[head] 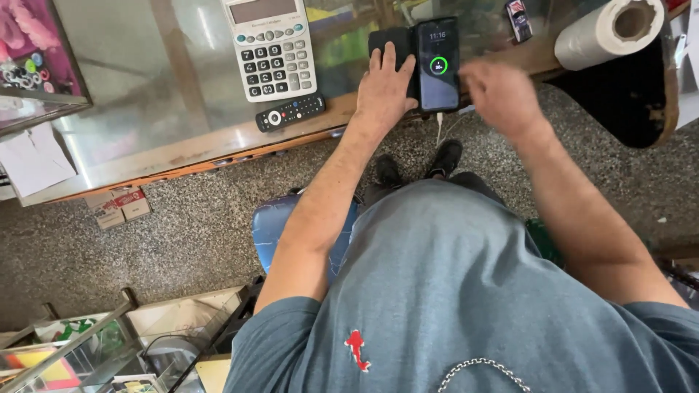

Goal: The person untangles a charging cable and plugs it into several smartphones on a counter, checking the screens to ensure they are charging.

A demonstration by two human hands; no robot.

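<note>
A black phone [438, 64] in an open black flip case [386, 38] lies on the glass counter [167, 124], its screen lit and a white cable [439, 125] hanging from its lower end. My left hand [384, 89] lies flat on the case's open flap, thumb against the phone's left edge. My right hand [497, 94] hovers just right of the phone, blurred, fingers curled; nothing is seen in it.
A large grey calculator [274, 47] and a small black remote [290, 112] lie left of the phone. A paper roll [610, 29] sits at the counter's right end. A blue stool [271, 225] stands under me on speckled floor. Glass shelves [87, 349] are at lower left.
</note>
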